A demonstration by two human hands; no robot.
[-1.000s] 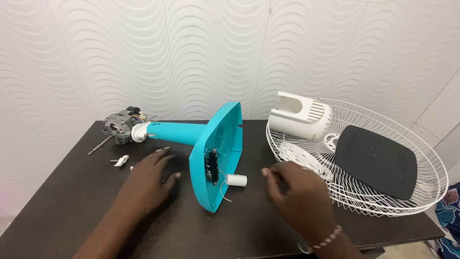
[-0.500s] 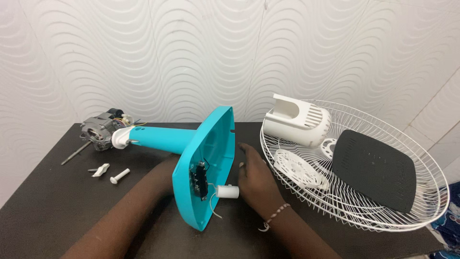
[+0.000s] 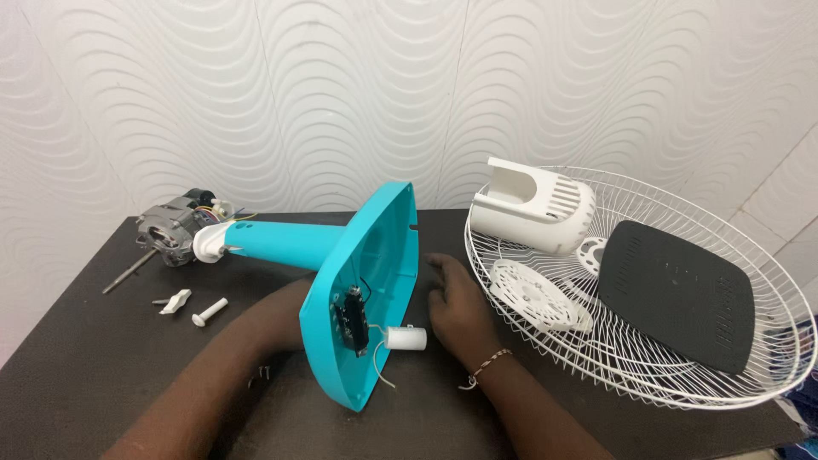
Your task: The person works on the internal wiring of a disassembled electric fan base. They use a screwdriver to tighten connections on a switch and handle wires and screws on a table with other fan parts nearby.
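The right hand [image 3: 456,298] lies flat on the table [image 3: 77,366], gripping nothing, just right of the one teal fan base [image 3: 366,281]; the left hand is hidden behind that base, grip unknowable. It looks rigid, light plastic, best held by the rim. Beyond: one motor [image 3: 175,228], one wire guard [image 3: 682,375].

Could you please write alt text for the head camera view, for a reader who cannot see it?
A turquoise fan stand lies on its side on a dark table, its open base showing wiring; the right hand rests flat beside it, the left hand is hidden behind it. A white wire grille lies to the right, the motor at far left.
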